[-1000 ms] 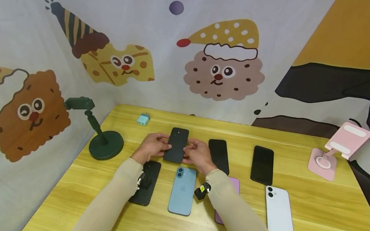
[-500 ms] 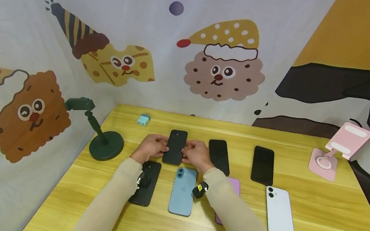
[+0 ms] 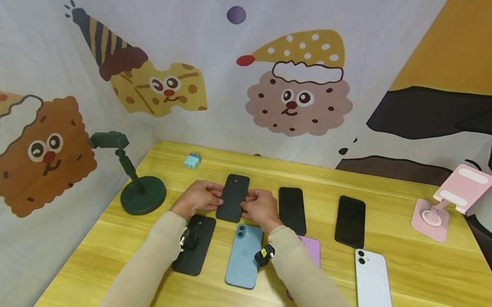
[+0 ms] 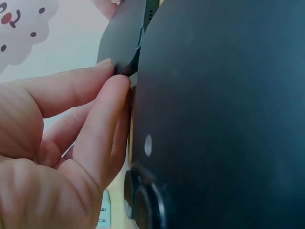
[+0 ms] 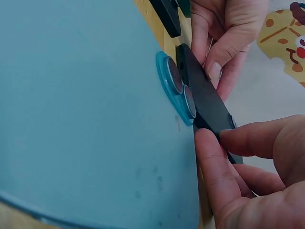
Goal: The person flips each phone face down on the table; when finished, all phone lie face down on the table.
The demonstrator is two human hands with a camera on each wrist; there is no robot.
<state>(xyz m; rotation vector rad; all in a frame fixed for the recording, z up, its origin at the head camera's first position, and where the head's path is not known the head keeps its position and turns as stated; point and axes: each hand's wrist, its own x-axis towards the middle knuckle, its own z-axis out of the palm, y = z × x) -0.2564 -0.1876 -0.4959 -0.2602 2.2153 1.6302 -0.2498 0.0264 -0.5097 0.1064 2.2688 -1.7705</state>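
Note:
A black smartphone [image 3: 233,198], its camera side up, is held by its two long edges between both hands. My left hand [image 3: 199,197] pinches the left edge; in the left wrist view the thumb and forefinger meet at a corner of that phone [image 4: 119,38]. On the opposite edge my right hand [image 3: 261,208] pinches with thumb and fingers, as the right wrist view shows on the dark phone [image 5: 209,90]. A blue smartphone [image 3: 244,258] lies just in front of it. Another black smartphone [image 3: 200,244] lies under the left wrist. Whether the held phone touches the table cannot be told.
Right of the hands lie two dark smartphones [image 3: 292,210] [image 3: 351,222], a white one [image 3: 375,287] and a purple one [image 3: 311,249], partly covered by the right sleeve. A green stand [image 3: 143,195], a blue charger plug [image 3: 192,160] and a pink phone stand [image 3: 430,219] stand around.
Both hands and the black smartphone between them have come slightly toward me. The other phones stay in place, and the head view has shifted a little.

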